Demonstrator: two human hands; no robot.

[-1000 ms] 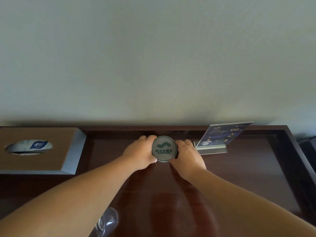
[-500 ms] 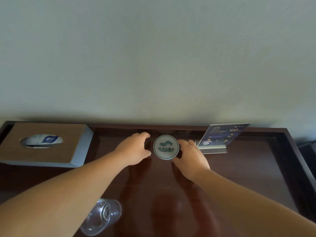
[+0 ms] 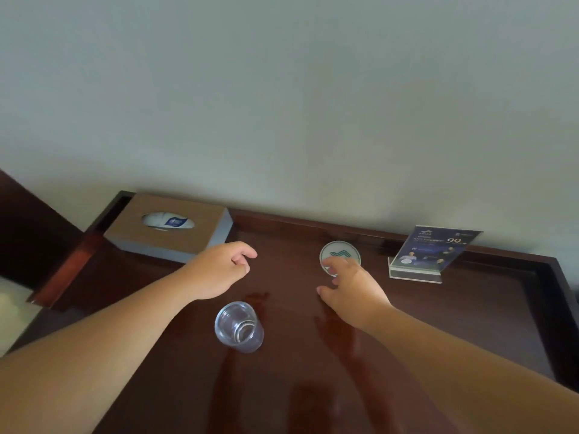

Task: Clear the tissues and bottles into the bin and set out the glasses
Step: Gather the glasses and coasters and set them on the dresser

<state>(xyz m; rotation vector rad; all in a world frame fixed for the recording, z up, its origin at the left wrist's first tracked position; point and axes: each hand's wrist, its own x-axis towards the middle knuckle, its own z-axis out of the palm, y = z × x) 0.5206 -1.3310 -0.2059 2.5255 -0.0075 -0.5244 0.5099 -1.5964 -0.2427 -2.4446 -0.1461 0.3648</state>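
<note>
**Coaster down, glass waiting**

The dark desk (image 3: 470, 324) runs along the wall. A tissue box (image 3: 206, 228) sits at its back left corner and a slanted sign stand (image 3: 429, 250) at the back right.

Both hands are out over the middle. The left hand (image 3: 219, 270) hangs just above the wood with its fingers loosely curled, holding nothing. The right hand (image 3: 354, 292) is spread and relaxed, and its fingertips (image 3: 330, 265) rest on the near edge of the coaster (image 3: 341, 252).

The glass (image 3: 238, 327) stands near the front of the desk, below the left hand and well apart from the coaster. Its mouth faces up and its long axis looks upright, though the wide lens makes it hard to rule out a slight lean. The coaster lies flat near the back rim with its printed face up. Being round, it has no long axis to line up.

I'd say the step in hand is seating the coaster. The fingertips should press it flat and leave it clear of the sign stand. Then the left hand, being nearer, should take the glass low round its wall, keep it upright and lower it onto the middle of the coaster.
</note>
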